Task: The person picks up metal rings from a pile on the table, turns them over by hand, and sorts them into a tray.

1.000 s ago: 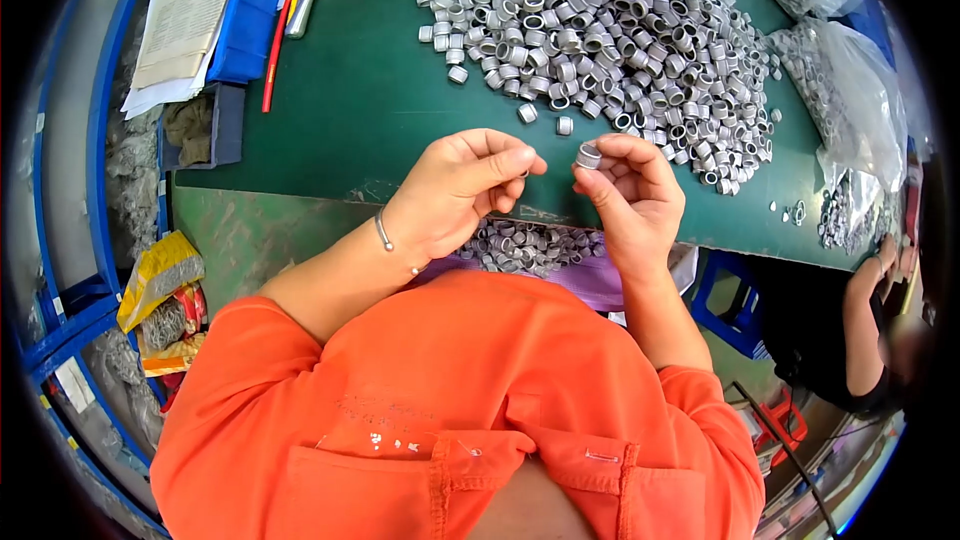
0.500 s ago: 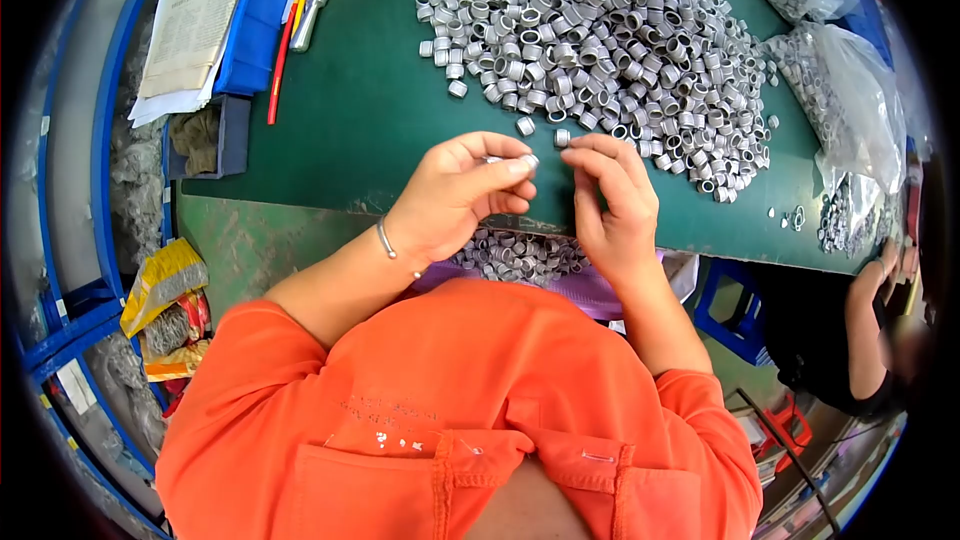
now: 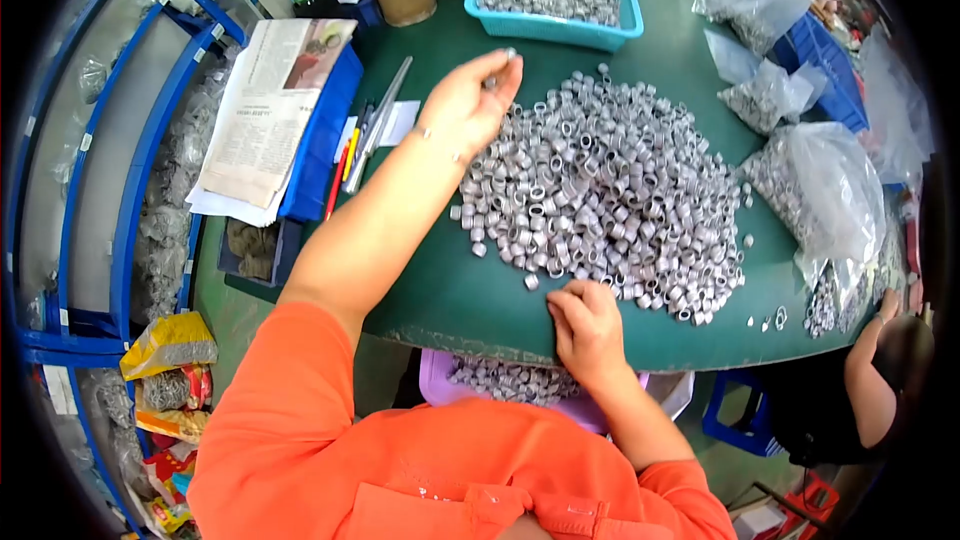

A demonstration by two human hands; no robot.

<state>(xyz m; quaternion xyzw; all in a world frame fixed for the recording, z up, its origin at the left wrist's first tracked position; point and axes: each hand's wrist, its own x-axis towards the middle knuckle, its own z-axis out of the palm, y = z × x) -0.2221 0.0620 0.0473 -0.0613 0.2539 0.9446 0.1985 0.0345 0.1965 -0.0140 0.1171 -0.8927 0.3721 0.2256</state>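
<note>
My left hand is stretched far over the table, near the turquoise basket, its fingers pinching a small grey metal ring. Similar rings fill that turquoise basket. Below the left hand spreads a big heap of short grey metal rings. At the near edge of the heap rests my right hand, fingers curled closed against the green table top; what they hold, if anything, is hidden. A single loose ring lies just left of the right hand.
A purple basket of rings sits below the table edge. Clear bags of parts line the right side, where another person's hand shows. On the left are a blue tray with newspaper, pens and blue shelving.
My left hand has moved from in front of my chest, forward to the turquoise basket, carrying the ring. My right hand's fingers have curled in at the table edge. The view has tilted up.
</note>
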